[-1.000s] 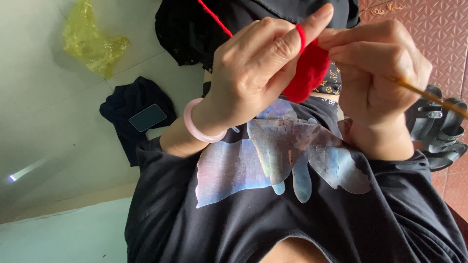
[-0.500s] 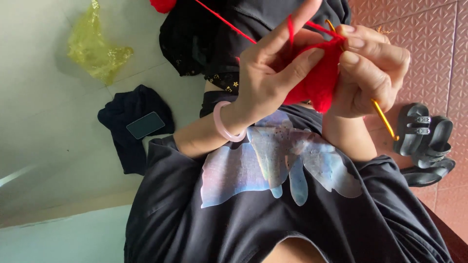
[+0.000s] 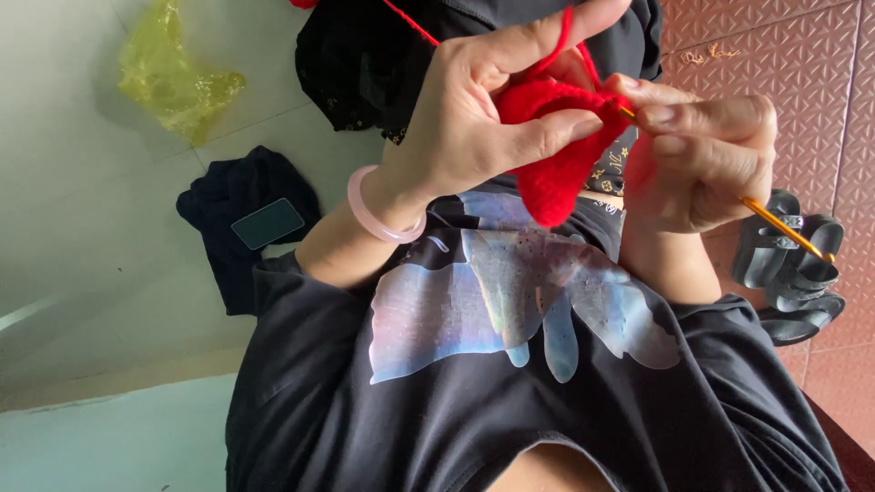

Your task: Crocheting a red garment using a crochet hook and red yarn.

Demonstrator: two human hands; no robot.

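1. Nearest to us, the black T-shirt (image 3: 510, 401) with its pale iridescent print fills the lower part of the view.

2. Just above it, our left hand (image 3: 474, 118) pinches the red crochet piece (image 3: 556, 146) between thumb and middle fingers, with the index finger raised and the red yarn (image 3: 410, 23) looped over it; a pale pink bangle (image 3: 378, 219) sits on that wrist.

3. Our right hand (image 3: 702, 159) is closed on the yellow crochet hook (image 3: 784, 228), fingers pressed together round the shaft, its tip buried in the red piece (we cannot see the hook end).

4. We judge the crochet piece to be light, soft and floppy, so it is best held close to the working edge, where the thumb already clamps it; the yarn is thin and would slip unless kept taut over the finger.

5. Farther off, to the right, dark sandals (image 3: 793, 273) lie on the reddish tiled floor (image 3: 775, 46).

6. To the left lies a dark cloth (image 3: 237, 264) with a phone (image 3: 267, 223) on it, and beyond it a crumpled yellow plastic bag (image 3: 173, 77).
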